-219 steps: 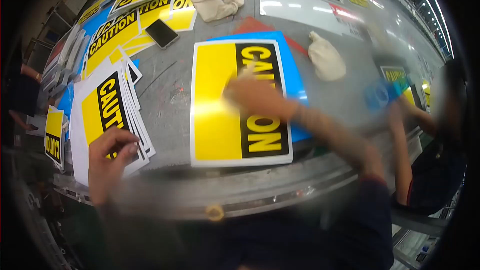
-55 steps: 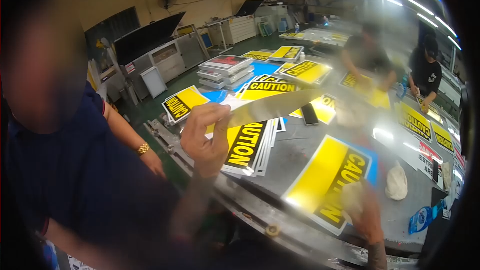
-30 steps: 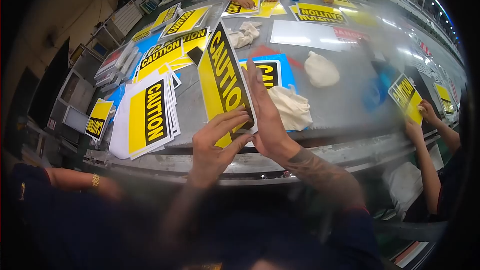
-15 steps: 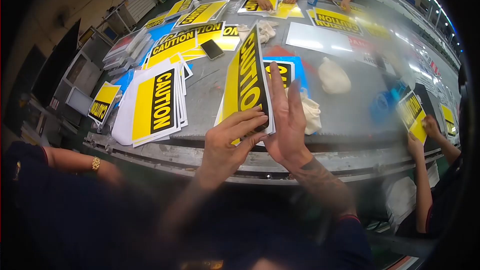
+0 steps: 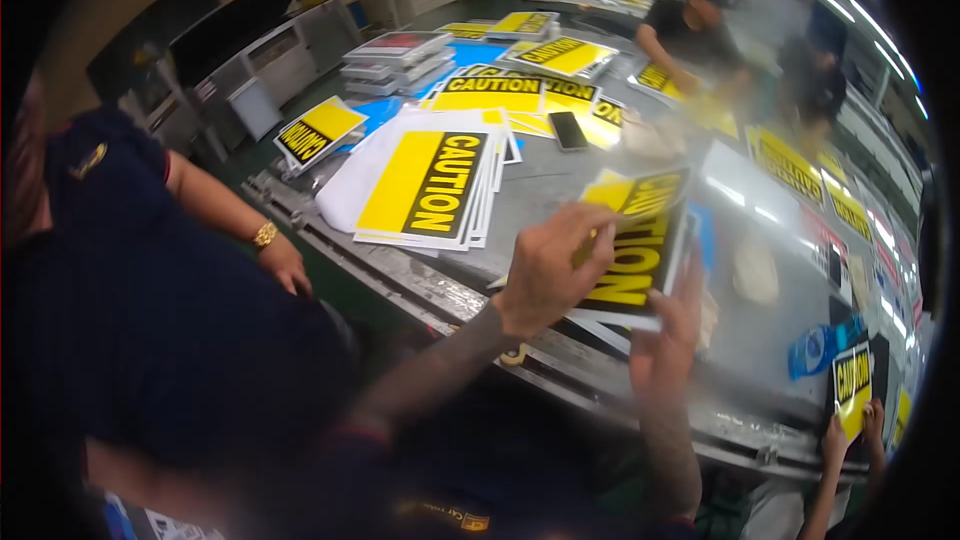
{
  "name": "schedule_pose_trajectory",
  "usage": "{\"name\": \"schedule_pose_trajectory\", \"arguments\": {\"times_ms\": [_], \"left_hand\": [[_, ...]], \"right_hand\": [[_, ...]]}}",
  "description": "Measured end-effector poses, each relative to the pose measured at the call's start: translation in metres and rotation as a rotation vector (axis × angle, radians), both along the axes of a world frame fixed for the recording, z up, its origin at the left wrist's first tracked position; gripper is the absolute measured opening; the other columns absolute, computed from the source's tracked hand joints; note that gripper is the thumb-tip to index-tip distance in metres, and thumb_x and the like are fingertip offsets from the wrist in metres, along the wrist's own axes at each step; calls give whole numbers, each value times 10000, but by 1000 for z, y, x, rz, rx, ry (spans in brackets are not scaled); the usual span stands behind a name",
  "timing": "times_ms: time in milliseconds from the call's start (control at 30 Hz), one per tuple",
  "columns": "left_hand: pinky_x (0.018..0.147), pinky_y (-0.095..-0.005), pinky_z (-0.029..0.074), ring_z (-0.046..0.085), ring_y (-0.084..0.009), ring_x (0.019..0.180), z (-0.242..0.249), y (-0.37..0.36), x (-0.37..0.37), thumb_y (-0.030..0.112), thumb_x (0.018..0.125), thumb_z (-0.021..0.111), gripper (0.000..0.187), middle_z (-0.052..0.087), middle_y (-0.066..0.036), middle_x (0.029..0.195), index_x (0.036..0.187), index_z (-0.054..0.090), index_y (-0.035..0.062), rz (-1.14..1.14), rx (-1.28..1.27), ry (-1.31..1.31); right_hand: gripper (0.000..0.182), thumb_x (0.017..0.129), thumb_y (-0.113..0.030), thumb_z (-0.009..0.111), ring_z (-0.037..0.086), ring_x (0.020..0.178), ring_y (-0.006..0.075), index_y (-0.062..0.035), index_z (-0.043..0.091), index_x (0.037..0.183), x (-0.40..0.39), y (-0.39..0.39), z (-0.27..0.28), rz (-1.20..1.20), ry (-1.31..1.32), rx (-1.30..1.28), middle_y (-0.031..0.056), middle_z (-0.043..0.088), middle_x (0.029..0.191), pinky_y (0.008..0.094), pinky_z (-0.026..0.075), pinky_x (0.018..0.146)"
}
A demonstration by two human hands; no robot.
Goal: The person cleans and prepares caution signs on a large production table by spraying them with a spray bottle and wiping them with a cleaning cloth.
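A yellow and black caution sign [image 5: 642, 258] is held tilted up above the near edge of the table. My right hand [image 5: 668, 340] grips its lower right edge, thumb on the printed face and fingers partly blurred behind. At the sign's left side, my left hand [image 5: 555, 265] is closed, its fingertips pinched against the sign and covering part of the yellow. Beneath and behind the held sign, a blue sheet [image 5: 703, 238] partly shows. To the left lies a stack of caution signs [image 5: 425, 190] on white sheets.
A phone [image 5: 568, 131] lies beyond the stack. A pale cloth bundle [image 5: 755, 270] and blue bottle [image 5: 812, 350] sit to the right. A person with a gold wristwatch [image 5: 265, 234] stands at left; another's hands [image 5: 838, 435] hold a caution sign at lower right. People work across the table.
My view has swung left, so the table appears shifted right. The held sign has turned its printed face more toward me. My right hand went from outstretched fingers to gripping its edge.
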State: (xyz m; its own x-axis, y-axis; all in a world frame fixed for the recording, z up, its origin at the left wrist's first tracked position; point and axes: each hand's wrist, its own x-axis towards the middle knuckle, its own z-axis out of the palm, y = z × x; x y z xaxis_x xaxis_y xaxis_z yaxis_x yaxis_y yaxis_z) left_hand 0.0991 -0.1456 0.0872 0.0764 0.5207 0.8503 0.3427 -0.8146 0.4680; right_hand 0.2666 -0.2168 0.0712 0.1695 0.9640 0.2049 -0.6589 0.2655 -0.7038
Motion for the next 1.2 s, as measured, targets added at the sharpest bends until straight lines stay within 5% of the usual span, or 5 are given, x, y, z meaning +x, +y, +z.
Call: {"name": "schedule_pose_trajectory", "arguments": {"times_ms": [200, 467, 733, 933, 1200], "left_hand": [[798, -259, 555, 661, -92, 866, 38, 71, -66, 133, 1033, 743, 192, 748, -28, 992, 1147, 765, -19, 289, -106, -315], [1000, -339, 591, 735, -167, 1134, 105, 102, -213, 119, 1080, 701, 210, 807, -109, 1174, 1212, 784, -22, 415, 326, -475], [1239, -575, 431, 703, -336, 1325, 75, 70, -229, -34, 897, 806, 284, 819, -50, 1240, 1170, 819, 44, 734, 722, 310], [1236, -627, 371, 642, -329, 1395, -39, 80, -227, 105, 820, 856, 322, 804, -34, 1275, 1141, 836, 104, 573, 450, 607], [1194, -467, 446, 600, -270, 1443, -104, 64, -229, 151, 897, 874, 237, 825, 6, 1234, 1132, 867, 118, 192, -212, 661]], "right_hand": [[991, 835, 106, 470, 479, 1551, 314, -92, 216, 1773, 10, -5, -17, -126, -121, -46, 179, 362, 1759, 449, 432, 1284], [907, 864, 90, 455, 522, 1524, 320, -66, 297, 1743, 48, -8, -53, -160, -49, -129, 181, 395, 1743, 474, 476, 1257], [803, 917, 76, 464, 576, 1477, 307, -26, 364, 1707, 58, -11, -79, -41, -89, -255, 164, 457, 1715, 461, 511, 1225], [755, 910, 47, 526, 573, 1473, 302, 51, 416, 1656, 73, -3, -93, 34, 18, -263, 185, 527, 1645, 437, 494, 1232], [671, 978, 18, 548, 604, 1433, 317, 25, 444, 1640, 82, -6, -102, 59, 81, -326, 188, 574, 1580, 469, 513, 1215]]}}
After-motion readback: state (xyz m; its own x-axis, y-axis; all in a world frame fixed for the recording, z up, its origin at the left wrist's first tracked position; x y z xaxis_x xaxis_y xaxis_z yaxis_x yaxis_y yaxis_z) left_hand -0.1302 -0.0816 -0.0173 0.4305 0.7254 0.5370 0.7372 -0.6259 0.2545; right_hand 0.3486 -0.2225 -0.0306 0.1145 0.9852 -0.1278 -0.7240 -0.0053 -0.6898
